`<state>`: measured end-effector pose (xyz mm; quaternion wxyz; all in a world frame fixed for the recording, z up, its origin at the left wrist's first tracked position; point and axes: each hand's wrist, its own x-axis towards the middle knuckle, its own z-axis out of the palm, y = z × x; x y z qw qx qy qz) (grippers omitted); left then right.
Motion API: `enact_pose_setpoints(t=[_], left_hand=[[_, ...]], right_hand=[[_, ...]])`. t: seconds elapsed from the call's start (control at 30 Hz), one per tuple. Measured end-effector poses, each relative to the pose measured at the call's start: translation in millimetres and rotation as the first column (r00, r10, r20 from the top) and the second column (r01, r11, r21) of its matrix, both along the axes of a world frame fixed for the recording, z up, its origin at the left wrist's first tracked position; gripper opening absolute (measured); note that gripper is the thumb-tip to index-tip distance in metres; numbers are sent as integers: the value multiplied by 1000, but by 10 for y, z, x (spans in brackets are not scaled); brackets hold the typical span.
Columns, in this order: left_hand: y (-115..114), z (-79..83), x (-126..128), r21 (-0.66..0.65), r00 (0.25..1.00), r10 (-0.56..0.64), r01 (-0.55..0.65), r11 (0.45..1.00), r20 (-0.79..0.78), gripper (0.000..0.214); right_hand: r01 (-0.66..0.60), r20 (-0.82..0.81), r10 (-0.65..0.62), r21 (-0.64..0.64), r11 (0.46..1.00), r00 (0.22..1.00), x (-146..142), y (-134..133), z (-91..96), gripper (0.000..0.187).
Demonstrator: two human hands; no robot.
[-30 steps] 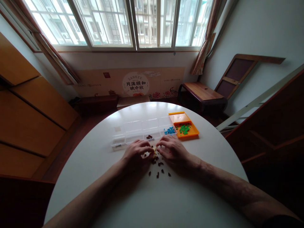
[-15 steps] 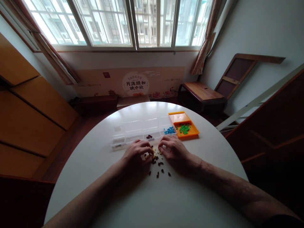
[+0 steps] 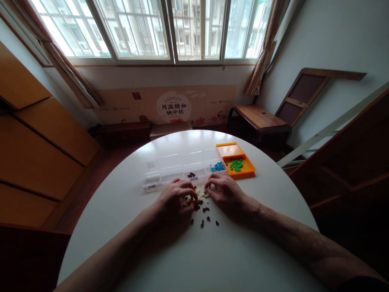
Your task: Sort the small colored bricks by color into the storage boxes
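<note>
On the white table, a small heap of pale yellow pieces (image 3: 205, 195) mixed with dark brown pieces (image 3: 206, 209) lies between my hands. They look like tiny building bricks. My left hand (image 3: 176, 196) rests at the heap's left side, fingers curled inward over it. From the right, my right hand (image 3: 225, 190) touches the heap's edge with thumb and forefinger close together. Anything in either set of fingertips is too small or hidden to make out. Several brown pieces are scattered nearer to me.
Beyond my hands lies an open clear plastic compartment box (image 3: 170, 177), holding a few brown pieces (image 3: 191, 174) and blue pieces (image 3: 218, 166). An orange case (image 3: 249, 168) with green pieces (image 3: 236, 165) stands at its right. The round white table (image 3: 225, 259) has a curved edge.
My right hand has shifted slightly right, showing more of the pale pieces. My left hand stays at the heap with its fingers curled.
</note>
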<state>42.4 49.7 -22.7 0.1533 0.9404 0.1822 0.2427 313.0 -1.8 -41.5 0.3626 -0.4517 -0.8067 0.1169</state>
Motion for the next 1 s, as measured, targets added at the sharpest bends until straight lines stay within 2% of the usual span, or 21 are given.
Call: enact_pose_setpoints(t=[0.37,0.57,0.73,0.87,1.0], left_hand=[[36,-42,2,10,999,-17,17,1000,47,7],[38,-45,19,41,1000,-9,9,999,-14,16],[52,-33,15,48,998,18,-21,999,52,16],[120,56,-79,50,982,141,-149,988,128,16],[239,121,-241,117,926,351,-368,923,141,19]], right_hand=[[4,3,-4,-17,1000,1000,10,1,-7,10],[5,11,-5,-13,1000,1000,7,-3,4,12],[9,-14,-10,-22,1000,1000,13,3,-34,13],[10,-68,-11,-16,1000,998,26,5,-84,15],[-4,-76,4,8,1000,997,26,3,-97,14]])
